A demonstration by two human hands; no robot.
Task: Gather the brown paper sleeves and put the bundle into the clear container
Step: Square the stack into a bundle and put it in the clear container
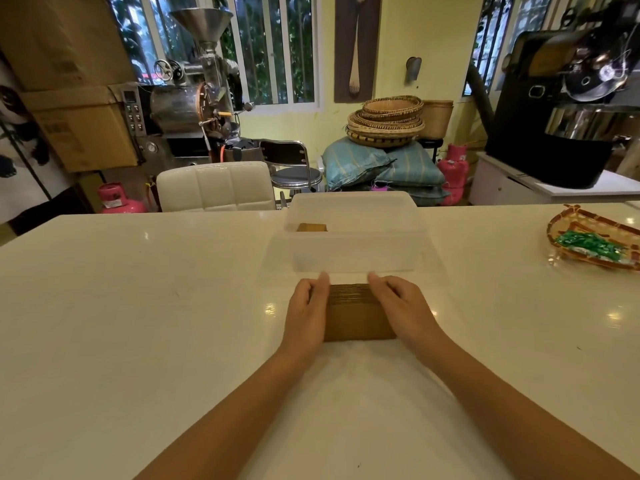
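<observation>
Left hand (306, 315) and right hand (398, 308) flat against opposite sides of the stack of brown paper sleeves (355, 315), fingers extended, pressing it between them on the white table (138, 323). Clear container (355, 233) just beyond at 12 o'clock, a brown piece (311, 227) inside; woven tray (599, 237) at 2 o'clock.

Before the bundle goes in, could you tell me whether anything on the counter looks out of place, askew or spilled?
Nothing stands out. The brown paper sleeves sit in a squared stack between the left hand and right hand, just in front of the clear container, which stands upright with something brown already inside. The woven tray at the right holds its green packets, nothing spilled.
</observation>
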